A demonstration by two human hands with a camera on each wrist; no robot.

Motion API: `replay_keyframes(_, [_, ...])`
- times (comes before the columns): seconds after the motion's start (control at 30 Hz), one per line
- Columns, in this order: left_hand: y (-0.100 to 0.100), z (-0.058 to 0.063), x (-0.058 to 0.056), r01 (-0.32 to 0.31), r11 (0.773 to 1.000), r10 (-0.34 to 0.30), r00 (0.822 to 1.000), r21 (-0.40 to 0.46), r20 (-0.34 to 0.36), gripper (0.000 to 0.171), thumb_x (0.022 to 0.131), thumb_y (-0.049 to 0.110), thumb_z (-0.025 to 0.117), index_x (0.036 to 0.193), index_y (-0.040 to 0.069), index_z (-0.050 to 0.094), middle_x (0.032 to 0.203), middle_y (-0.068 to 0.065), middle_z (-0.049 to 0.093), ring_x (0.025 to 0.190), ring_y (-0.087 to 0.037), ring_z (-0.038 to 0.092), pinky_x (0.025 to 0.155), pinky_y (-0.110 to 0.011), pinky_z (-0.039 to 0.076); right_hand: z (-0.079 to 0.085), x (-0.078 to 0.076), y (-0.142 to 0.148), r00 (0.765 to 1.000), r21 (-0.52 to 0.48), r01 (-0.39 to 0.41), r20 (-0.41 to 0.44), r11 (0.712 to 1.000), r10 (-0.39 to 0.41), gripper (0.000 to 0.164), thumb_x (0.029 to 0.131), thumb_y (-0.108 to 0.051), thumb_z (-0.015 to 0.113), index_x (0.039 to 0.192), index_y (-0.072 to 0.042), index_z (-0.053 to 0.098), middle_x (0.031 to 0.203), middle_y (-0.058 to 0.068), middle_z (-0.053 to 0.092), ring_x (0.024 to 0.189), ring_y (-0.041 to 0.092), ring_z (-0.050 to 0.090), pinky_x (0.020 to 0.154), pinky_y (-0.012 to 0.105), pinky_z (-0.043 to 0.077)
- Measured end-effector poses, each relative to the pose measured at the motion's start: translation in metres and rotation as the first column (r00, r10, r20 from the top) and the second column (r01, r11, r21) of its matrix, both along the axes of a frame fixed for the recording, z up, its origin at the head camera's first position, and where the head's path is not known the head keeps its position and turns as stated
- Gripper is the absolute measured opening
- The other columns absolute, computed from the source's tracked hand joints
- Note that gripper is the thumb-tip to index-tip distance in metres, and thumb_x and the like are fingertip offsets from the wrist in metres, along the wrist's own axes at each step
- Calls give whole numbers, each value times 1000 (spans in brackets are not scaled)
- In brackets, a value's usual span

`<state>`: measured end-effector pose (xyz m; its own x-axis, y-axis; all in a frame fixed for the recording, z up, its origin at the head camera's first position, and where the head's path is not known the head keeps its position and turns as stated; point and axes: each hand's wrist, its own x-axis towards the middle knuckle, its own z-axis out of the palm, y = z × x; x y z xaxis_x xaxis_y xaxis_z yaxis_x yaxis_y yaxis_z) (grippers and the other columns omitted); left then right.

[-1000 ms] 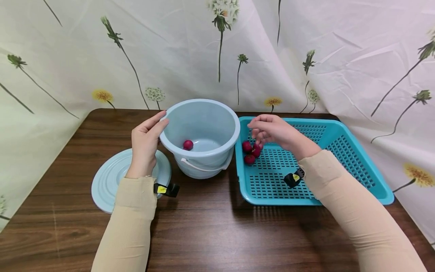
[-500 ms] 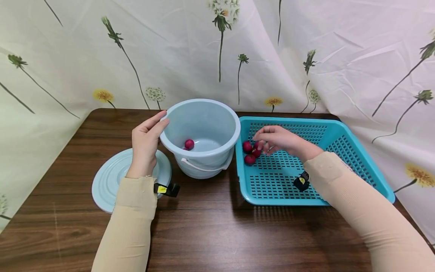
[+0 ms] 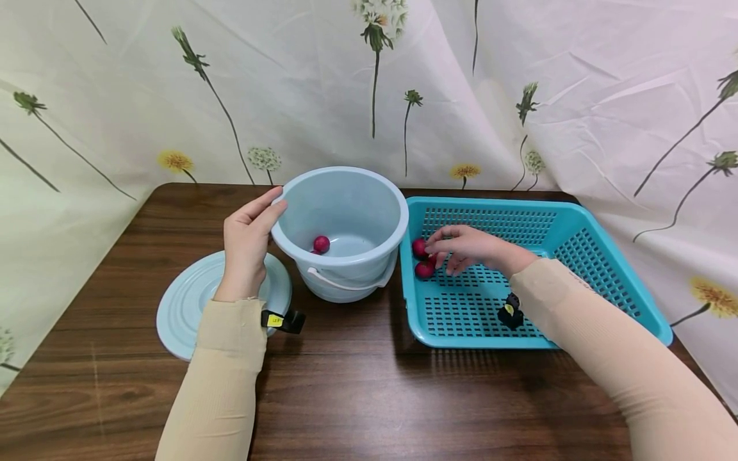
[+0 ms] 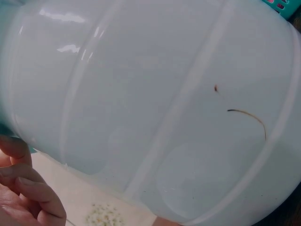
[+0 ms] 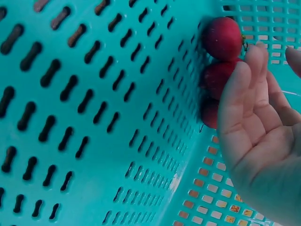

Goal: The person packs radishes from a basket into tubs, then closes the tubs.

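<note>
My left hand (image 3: 246,243) pinches the left rim of a pale blue bucket (image 3: 340,275), thumb inside and fingers outside. In the left wrist view, the bucket's outer wall (image 4: 141,94) fills most of the picture, with curled fingers (image 4: 33,193) at lower left. Inside the bucket lies a red radish (image 3: 321,244), and a sliver of another shows below it. My right hand (image 3: 469,248) reaches into a turquoise basket (image 3: 478,340), fingers loosely bent beside several red radishes (image 3: 424,270). The right wrist view has three radishes (image 5: 223,38) against the basket wall, partly behind the fingers; contact is unclear.
A pale blue round lid (image 3: 184,307) lies on the brown wooden table (image 3: 357,390), left of the bucket and partly under my left forearm. The bucket's white handle (image 3: 340,282) hangs at its front. Behind the table hangs a flower-printed cloth (image 3: 323,96).
My right hand has come from the basket's left edge, beside the bucket, down to the radishes. The radish in the bucket has shifted slightly. My left hand stays on the rim.
</note>
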<state>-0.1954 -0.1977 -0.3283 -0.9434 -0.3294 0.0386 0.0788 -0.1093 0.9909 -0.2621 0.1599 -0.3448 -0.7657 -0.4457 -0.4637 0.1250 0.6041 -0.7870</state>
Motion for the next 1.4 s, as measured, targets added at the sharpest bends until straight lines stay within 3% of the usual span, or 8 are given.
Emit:
replay_keyframes(0.27, [0,-1,0,-1,1000,1,1000,3,-7,37,90,25,73,126,15,70,125,-1,67,94,-11,68,76,-19,57,-3,-1,0,992,67,-110,68,992,105,51,98,-30,60,142,-9,45,102,13,69,75,20,67,75,37,58])
replay_keyframes(0.53, [1,-1,0,-3,1000,3,1000,1,-9,37,90,25,73,126,16,70,124,0,67,94,-10,68,76,-18,57,-5,-2,1,983,108,-156,115,982,143,52,99,-29,59,144,-9,44,104,13,69,76,20,68,76,36,59])
replay_keyframes(1.4, [0,-1,-1,-1,1000,1,1000,21,-4,37,90,25,74,125,16,70,123,0,67,94,-10,68,76,-18,57,-7,-2,1,993,154,-103,79,983,92,49,100,-26,57,141,-9,37,110,21,68,75,22,70,76,39,60])
